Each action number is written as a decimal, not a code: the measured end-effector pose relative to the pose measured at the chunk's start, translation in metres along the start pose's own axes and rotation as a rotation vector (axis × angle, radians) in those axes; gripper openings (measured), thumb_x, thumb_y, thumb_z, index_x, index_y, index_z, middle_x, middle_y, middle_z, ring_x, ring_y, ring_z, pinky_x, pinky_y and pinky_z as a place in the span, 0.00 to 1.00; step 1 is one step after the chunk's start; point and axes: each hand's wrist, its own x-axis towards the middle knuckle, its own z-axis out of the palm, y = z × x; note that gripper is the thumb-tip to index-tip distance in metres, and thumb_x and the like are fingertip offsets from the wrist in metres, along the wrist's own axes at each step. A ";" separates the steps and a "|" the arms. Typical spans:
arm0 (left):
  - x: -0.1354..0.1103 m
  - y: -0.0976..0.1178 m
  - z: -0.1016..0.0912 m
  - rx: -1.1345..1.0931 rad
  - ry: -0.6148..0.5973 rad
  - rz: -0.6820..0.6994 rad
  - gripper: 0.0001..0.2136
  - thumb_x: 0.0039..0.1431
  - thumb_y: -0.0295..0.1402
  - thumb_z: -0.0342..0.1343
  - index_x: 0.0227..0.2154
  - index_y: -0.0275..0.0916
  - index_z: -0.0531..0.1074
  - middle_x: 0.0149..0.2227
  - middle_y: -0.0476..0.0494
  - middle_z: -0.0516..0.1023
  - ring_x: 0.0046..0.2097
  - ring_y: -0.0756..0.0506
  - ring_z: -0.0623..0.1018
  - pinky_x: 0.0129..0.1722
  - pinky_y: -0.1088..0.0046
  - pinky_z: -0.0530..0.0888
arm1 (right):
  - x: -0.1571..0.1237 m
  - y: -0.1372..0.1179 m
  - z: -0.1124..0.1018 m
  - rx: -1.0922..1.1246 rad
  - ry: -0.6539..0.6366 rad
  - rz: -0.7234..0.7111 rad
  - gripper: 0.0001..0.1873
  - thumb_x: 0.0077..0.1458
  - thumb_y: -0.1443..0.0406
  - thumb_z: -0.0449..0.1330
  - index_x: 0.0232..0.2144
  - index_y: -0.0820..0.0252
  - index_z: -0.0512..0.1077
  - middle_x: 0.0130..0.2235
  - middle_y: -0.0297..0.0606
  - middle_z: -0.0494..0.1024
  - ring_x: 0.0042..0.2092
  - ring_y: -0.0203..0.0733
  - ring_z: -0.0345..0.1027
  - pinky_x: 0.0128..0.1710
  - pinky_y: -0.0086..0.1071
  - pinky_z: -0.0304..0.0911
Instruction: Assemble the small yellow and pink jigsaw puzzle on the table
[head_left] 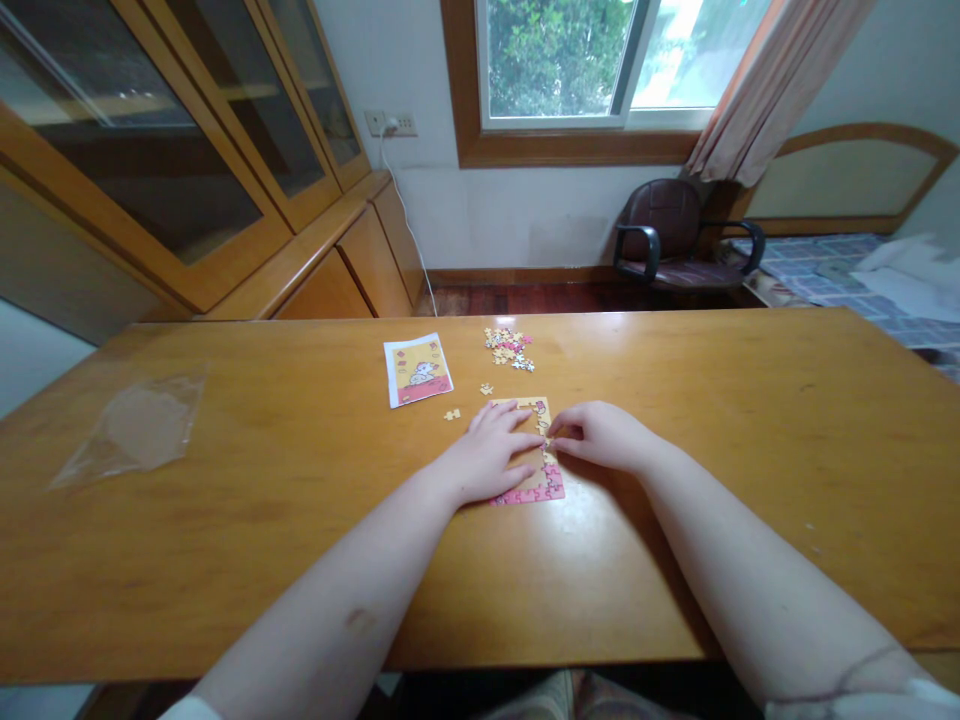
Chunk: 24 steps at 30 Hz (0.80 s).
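Filling the right edge of a small jigsaw looks like the step in hand, judged from both hands meeting there.

Wooden table takes up most of the view. At 9 o'clock on it lies a clear plastic bag, well apart from the work. Reference picture card sits at approx 11 o'clock from the hands, near them.

Puzzle tray, yellow w/ pink bottom border, lies at table centre, partly under the hands. Pink pieces run along its bottom edge and a column of pieces up its right side.

Left hand lies flat, fingers spread and relaxed, palm pressing on the tray; grasping nothing that shows. Right hand is curled, fingertips pinched together at the tray's right edge, approx 3 o'clock of the tray. Prob. nipping a piece there, but too small to tell for sure.

Loose pieces pile sits at 12 o'clock, beyond the tray. Two stray pieces lie between card and tray.

Next move, I'd judge, calls for precise alignment at the edge column and light downward pressure, left hand steadying the tray.
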 end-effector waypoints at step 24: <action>0.004 -0.037 -0.005 0.296 0.187 -0.590 0.21 0.62 0.41 0.47 0.58 0.49 0.65 0.63 0.41 0.61 0.64 0.32 0.57 0.60 0.48 0.55 | 0.012 0.010 0.012 0.033 0.176 -0.031 0.13 0.57 0.58 0.56 0.32 0.58 0.76 0.30 0.36 0.78 0.31 0.36 0.67 0.31 0.28 0.55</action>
